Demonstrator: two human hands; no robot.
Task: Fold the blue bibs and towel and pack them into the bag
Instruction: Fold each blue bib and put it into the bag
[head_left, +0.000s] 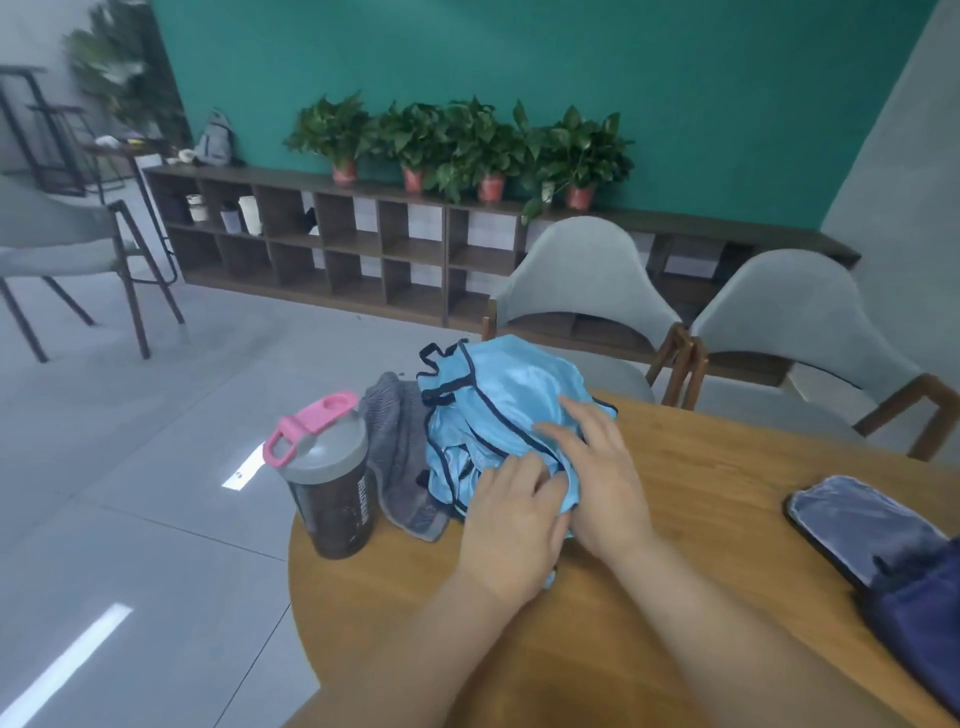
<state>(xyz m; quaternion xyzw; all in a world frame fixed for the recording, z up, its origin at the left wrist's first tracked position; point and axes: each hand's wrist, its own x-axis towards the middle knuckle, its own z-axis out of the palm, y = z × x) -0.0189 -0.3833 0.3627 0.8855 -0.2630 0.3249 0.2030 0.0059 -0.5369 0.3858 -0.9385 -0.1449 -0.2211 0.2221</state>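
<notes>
Blue bibs (498, 405) lie heaped on the wooden table (701, 467), just ahead of both hands. The right hand (597, 483) presses flat, fingers spread. The left hand (514, 519) rests uncurled on the near edge, nearer the grey towel (400, 457). The bag (862, 525) sits well right.

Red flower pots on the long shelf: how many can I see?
4, in one row on top of the shelf: the leftmost pot, the second pot, the third pot, the rightmost pot. Leaves may hide others.
</notes>
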